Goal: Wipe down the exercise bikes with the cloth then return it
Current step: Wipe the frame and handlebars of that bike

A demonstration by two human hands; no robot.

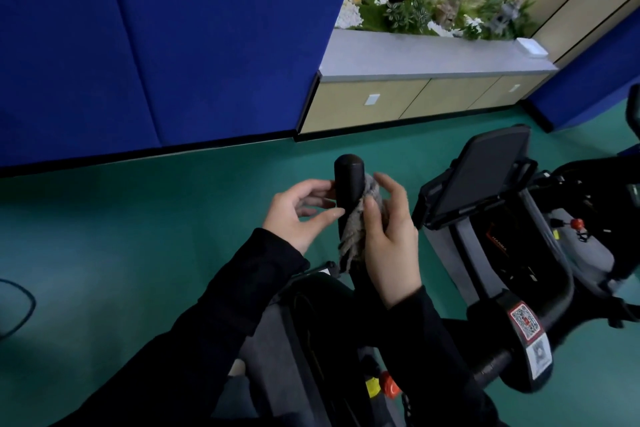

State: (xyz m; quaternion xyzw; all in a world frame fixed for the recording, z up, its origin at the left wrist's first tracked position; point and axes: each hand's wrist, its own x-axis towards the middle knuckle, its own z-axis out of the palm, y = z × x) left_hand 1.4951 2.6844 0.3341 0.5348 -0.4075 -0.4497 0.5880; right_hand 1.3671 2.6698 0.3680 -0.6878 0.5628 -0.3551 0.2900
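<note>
At the centre of the frame, a black handlebar grip [349, 180] of the exercise bike [485, 253] stands upright, and the grey cloth [351, 239] is wrapped on its right side and hangs down along it. The right hand [391, 246] grasps the cloth, with the thumb in front and the fingers behind it, and holds it against the grip. The left hand [298, 215] is on the left side of the grip. Its fingers are loosely bent and hold nothing; only the fingertips reach the black surface. Both arms wear dark sleeves. To the right of the hands is the dark console screen [485, 177] of the bike, and lower right a QR sticker [526, 321] sits on the bar. Under everything lies the green floor [173, 218]. A blue padded wall [156, 45] fills the upper left, and a low cabinet [398, 100] with plants [433, 7] is at the upper right.
</note>
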